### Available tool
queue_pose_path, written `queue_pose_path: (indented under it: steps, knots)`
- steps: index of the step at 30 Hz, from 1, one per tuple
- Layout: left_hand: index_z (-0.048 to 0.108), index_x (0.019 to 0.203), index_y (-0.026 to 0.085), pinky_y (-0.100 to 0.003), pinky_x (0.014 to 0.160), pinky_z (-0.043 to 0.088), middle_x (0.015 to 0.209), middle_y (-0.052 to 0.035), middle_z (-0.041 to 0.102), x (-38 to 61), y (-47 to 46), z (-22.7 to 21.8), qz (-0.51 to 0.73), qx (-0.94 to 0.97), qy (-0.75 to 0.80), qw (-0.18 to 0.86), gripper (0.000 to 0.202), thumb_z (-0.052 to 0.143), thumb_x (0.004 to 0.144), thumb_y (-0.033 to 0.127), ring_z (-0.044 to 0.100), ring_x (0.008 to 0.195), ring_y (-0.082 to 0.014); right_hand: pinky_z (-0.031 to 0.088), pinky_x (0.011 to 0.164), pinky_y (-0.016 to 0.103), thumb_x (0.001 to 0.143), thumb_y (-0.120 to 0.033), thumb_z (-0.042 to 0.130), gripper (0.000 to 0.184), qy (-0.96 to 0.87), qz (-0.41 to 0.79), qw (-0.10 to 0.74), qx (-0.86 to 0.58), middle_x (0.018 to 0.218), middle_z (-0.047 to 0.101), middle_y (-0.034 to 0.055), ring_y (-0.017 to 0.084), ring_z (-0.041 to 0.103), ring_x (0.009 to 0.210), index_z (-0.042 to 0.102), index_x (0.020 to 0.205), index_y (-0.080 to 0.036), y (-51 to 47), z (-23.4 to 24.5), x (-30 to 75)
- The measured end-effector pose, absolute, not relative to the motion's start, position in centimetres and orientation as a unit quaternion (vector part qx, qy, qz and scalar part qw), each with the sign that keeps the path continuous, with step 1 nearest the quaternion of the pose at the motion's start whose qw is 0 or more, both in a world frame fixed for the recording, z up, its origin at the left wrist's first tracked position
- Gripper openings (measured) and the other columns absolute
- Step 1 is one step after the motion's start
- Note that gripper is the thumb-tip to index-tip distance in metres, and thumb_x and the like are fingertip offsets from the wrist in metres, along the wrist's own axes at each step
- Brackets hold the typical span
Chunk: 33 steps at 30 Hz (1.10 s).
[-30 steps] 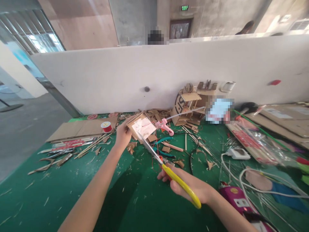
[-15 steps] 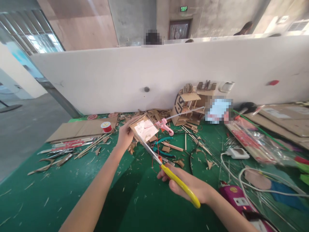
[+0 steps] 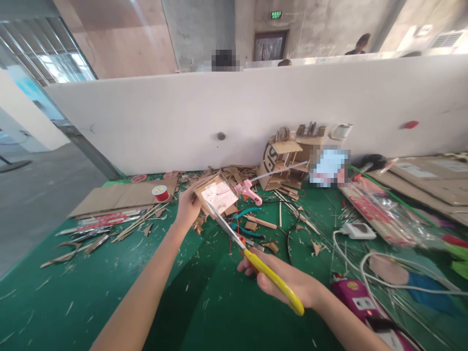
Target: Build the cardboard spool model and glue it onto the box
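at a scrap-strewn green table, a person's left hand pinched a small cardboard piece by its left edge, holding it tilted just above the clutter. the right hand was closed around yellow-handled scissors, with the blade tips at the card's lower edge, close to the left fingers. a red thread dangled beside the blades. from where i stood, a hasty snip could nick those fingers or sever the thread, and the card could twist in so light a pinch.
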<state>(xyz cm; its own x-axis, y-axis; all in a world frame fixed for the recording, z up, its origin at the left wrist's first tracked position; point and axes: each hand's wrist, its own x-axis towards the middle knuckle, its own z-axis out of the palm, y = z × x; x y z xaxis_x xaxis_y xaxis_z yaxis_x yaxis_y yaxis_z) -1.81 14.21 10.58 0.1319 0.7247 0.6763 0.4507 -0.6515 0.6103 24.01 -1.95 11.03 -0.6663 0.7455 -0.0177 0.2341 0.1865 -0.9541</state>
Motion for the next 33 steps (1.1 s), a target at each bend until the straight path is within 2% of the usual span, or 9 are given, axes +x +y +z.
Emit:
queue_pose_path:
  steps: [6,10,14,20,26,33]
  knots:
    - [0.07,0.104,0.014,-0.034,0.091,0.052,0.11,-0.0078,0.072,-1.8,14.3,10.5,0.521,0.747,0.393,0.129,0.036,0.048,0.076,0.009,0.066,0.105,-0.0239,0.049,0.089,0.038,0.091,-0.065,0.036,0.058,-0.739,0.537,0.238,-0.33,0.112,0.06,0.0152,0.024,0.058,0.102,0.05,0.113,-0.014,-1.8,10.6,23.9]
    - [0.069,0.108,0.015,-0.034,0.092,0.053,0.115,-0.0073,0.071,-2.0,14.3,10.4,0.523,0.747,0.391,0.121,0.039,0.047,0.077,0.009,0.066,0.107,-0.0237,0.05,0.082,0.036,0.088,-0.068,0.04,0.058,-0.741,0.529,0.232,-0.343,0.105,0.06,0.0123,0.023,0.058,0.094,0.051,0.109,-0.015,-1.7,10.8,23.6]
    - [0.067,0.113,0.017,-0.034,0.095,0.051,0.116,-0.0058,0.07,-2.1,14.4,10.2,0.527,0.749,0.385,0.114,0.043,0.046,0.077,0.008,0.065,0.109,-0.0227,0.048,0.068,0.028,0.089,-0.067,0.039,0.051,-0.739,0.507,0.221,-0.384,0.087,0.059,0.0053,0.017,0.055,0.076,0.054,0.095,-0.018,-1.6,10.7,23.1]
    - [0.071,0.102,0.016,-0.034,0.093,0.053,0.114,-0.0059,0.071,-2.3,14.6,10.0,0.528,0.751,0.382,0.105,0.035,0.048,0.077,0.007,0.066,0.106,-0.0233,0.036,0.058,0.024,0.093,-0.056,0.039,0.041,-0.757,0.438,0.215,-0.436,0.069,0.048,-0.0018,0.011,0.042,0.061,0.045,0.076,-0.019,-1.4,9.9,22.3]
    - [0.066,0.114,0.015,-0.035,0.092,0.054,0.116,-0.0073,0.07,-2.5,14.6,10.0,0.535,0.75,0.376,0.105,0.042,0.048,0.078,0.006,0.066,0.107,-0.023,0.03,0.055,0.024,0.093,-0.052,0.042,0.038,-0.768,0.389,0.205,-0.466,0.066,0.046,-0.0027,0.01,0.041,0.057,0.043,0.073,-0.02,-1.5,9.5,21.7]
    - [0.064,0.118,0.017,-0.035,0.093,0.053,0.119,-0.0065,0.069,-2.6,14.4,10.2,0.531,0.754,0.371,0.108,0.044,0.047,0.079,0.005,0.065,0.11,-0.0223,0.027,0.052,0.025,0.089,-0.051,0.047,0.038,-0.773,0.357,0.199,-0.486,0.06,0.045,-0.0026,0.009,0.041,0.053,0.043,0.068,-0.02,-1.3,9.6,21.6]
